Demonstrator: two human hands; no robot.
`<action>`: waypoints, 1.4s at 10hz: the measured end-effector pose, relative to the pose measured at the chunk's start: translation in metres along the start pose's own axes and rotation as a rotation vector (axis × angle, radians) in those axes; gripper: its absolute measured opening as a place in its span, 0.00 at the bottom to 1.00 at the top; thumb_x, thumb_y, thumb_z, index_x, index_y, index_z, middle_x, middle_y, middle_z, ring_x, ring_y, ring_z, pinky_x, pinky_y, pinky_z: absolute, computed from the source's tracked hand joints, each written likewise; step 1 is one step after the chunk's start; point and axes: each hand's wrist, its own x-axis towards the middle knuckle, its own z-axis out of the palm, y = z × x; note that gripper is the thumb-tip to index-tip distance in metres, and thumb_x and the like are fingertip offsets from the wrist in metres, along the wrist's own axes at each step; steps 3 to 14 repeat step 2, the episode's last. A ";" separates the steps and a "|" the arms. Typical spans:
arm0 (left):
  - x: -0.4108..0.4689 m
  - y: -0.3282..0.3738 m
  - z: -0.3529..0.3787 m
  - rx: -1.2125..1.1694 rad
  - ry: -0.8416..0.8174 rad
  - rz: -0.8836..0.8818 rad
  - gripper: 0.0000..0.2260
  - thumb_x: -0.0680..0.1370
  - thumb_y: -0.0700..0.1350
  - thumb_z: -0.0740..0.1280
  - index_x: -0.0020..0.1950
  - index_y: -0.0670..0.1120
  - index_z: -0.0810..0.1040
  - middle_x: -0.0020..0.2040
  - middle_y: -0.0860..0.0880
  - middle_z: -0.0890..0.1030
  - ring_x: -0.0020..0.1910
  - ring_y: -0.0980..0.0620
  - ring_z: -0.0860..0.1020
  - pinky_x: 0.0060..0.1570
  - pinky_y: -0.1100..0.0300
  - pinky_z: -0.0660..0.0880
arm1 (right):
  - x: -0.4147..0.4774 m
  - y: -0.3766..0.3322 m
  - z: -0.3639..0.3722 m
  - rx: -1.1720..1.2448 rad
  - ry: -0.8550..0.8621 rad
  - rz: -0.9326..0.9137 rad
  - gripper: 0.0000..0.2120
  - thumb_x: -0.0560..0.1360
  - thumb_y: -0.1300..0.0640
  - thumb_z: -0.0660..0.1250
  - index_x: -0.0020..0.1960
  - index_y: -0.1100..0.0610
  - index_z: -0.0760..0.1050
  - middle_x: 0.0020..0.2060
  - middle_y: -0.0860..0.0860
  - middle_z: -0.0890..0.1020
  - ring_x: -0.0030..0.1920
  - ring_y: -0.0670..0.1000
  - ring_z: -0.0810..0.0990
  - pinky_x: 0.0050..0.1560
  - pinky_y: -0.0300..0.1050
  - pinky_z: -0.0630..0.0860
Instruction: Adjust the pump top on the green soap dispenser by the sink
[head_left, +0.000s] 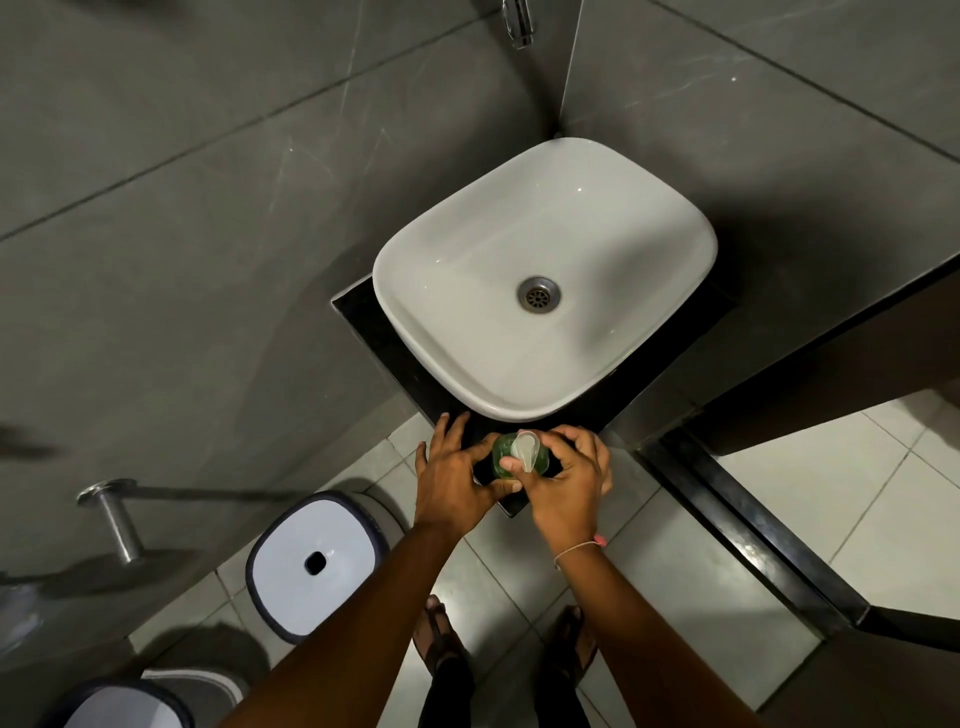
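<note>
Far left I see a steel rail on the grey tile wall (111, 512), then a white square-lidded bin w/ dark rim (317, 564) on the pale tiled floor. Next, my left hand (457, 475): fingers spread, palm down on the black glossy tabletop (374, 338), thumb reaching toward the bottle's left side; can't tell if it actually touches. The round green clear-plastic soap dispenser (521, 457) stands upright at the tabletop's near corner, just in front of the white rounded-square ceramic basin (452, 260) w/ its metal drain. The white pump top (524, 451) sits on the bottle, nozzle pointing toward me. My right hand (571, 475) is curled round the bottle from the right, thumb & fingertips pinching at the pump top; thin cord bracelet at the wrist. Right of that, a dark-framed ledge edge (753, 525) runs diagonally.
</note>
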 end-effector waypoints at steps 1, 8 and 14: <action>-0.002 0.003 -0.002 0.020 0.004 0.006 0.31 0.68 0.63 0.71 0.69 0.60 0.68 0.78 0.48 0.58 0.78 0.45 0.48 0.73 0.36 0.51 | -0.002 0.000 -0.006 -0.040 -0.098 -0.008 0.27 0.58 0.48 0.81 0.56 0.46 0.81 0.56 0.49 0.79 0.65 0.55 0.70 0.67 0.61 0.64; -0.007 -0.001 0.001 0.067 -0.039 0.000 0.38 0.66 0.66 0.71 0.72 0.59 0.63 0.79 0.47 0.55 0.78 0.45 0.46 0.73 0.35 0.50 | -0.006 0.014 -0.021 0.009 -0.143 0.014 0.33 0.59 0.46 0.80 0.63 0.43 0.76 0.59 0.48 0.78 0.65 0.54 0.70 0.67 0.62 0.66; -0.007 -0.001 0.001 0.067 -0.039 0.000 0.38 0.66 0.66 0.71 0.72 0.59 0.63 0.79 0.47 0.55 0.78 0.45 0.46 0.73 0.35 0.50 | -0.006 0.014 -0.021 0.009 -0.143 0.014 0.33 0.59 0.46 0.80 0.63 0.43 0.76 0.59 0.48 0.78 0.65 0.54 0.70 0.67 0.62 0.66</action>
